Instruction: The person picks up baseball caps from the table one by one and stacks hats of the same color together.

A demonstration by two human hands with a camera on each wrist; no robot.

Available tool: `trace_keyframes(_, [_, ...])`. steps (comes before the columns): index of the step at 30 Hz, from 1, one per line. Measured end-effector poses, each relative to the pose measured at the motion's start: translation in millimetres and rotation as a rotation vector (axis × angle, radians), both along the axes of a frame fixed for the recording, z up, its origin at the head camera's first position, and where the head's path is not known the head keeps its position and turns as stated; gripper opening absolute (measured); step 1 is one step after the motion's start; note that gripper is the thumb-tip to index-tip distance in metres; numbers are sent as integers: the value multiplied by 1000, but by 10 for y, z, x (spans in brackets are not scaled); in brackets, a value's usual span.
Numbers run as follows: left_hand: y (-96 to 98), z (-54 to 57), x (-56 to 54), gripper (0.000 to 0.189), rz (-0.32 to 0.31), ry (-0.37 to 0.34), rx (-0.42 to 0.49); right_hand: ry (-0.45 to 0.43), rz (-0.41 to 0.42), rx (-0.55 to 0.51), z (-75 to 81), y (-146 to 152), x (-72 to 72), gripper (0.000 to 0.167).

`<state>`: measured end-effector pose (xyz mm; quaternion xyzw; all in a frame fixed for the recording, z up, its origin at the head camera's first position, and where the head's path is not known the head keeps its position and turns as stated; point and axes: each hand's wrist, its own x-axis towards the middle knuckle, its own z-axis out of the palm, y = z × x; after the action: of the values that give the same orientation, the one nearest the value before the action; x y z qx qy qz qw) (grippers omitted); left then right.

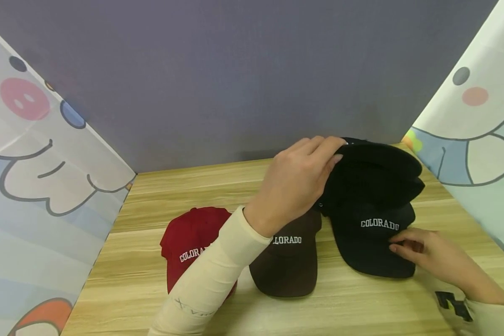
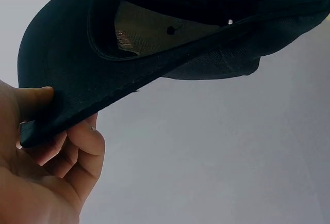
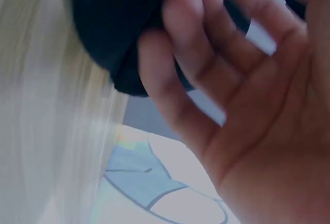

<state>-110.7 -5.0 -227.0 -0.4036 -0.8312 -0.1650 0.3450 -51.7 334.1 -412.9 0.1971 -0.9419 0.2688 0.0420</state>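
My left hand [image 1: 291,182] pinches the edge of a raised black cap [image 1: 380,161]. In the left wrist view the thumb lies on one face of its brim [image 2: 67,79], the fingers on the other, and the cap's inside shows. Below it, a black cap with white COLORADO lettering [image 1: 374,254] lies with its brim toward me. My right hand [image 1: 434,256] rests its loosely bent fingertips at this cap's right side, near the brim. To the left lie a dark brown cap [image 1: 283,275] and a red cap [image 1: 193,233], both lettered and partly hidden by my left arm.
The caps lie on a wood-grain table [image 1: 143,261]. A grey panel [image 1: 214,93] stands along the back. Cartoon-printed sheets rise at the left [image 1: 38,154] and right [image 1: 483,135] sides.
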Motion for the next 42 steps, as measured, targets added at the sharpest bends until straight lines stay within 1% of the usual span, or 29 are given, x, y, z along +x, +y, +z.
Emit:
trace_keyframes(2, [29,-16,-2,24,-3,0,-8,15,-77,41,2,47,-5,10])
trace_keyframes(5, [76,-51,-2,24,2,7,-22,14,-167,83,-16,137,-21,12])
trace_keyframes(8, [135,-92,5,23,12,24,-30,-16,-218,96,-45,214,-34,15])
trace_keyframes(11, [199,-129,25,24,28,54,-45,-52,-242,97,-69,266,-41,14])
trace_keyframes(17, [341,-190,73,29,46,130,-50,-81,-241,78,-131,338,-76,6])
trace_keyframes(20, [409,-223,96,35,55,156,-63,-92,-243,62,-164,357,-103,18])
trace_keyframes(23, [463,-264,123,40,57,154,-84,-100,-236,48,-193,367,-125,32])
trace_keyframes(27, [531,-338,161,46,81,166,-125,-124,-221,14,-205,363,-143,46])
trace_keyframes(29, [563,-382,173,49,88,182,-140,-143,-216,-12,-199,354,-152,50])
trace_keyframes(31, [597,-429,187,50,82,188,-146,-165,-210,-49,-193,341,-154,52])
trace_keyframes(36, [682,-549,242,44,73,215,-170,-219,-185,-129,-201,332,-130,58])
trace_keyframes(38, [712,-601,268,41,71,225,-184,-228,-183,-145,-211,336,-118,59])
trace_keyframes(40, [739,-662,291,41,74,239,-195,-229,-185,-153,-220,344,-112,53])
trace_keyframes(42, [760,-730,315,41,73,238,-206,-229,-185,-169,-222,352,-112,48])
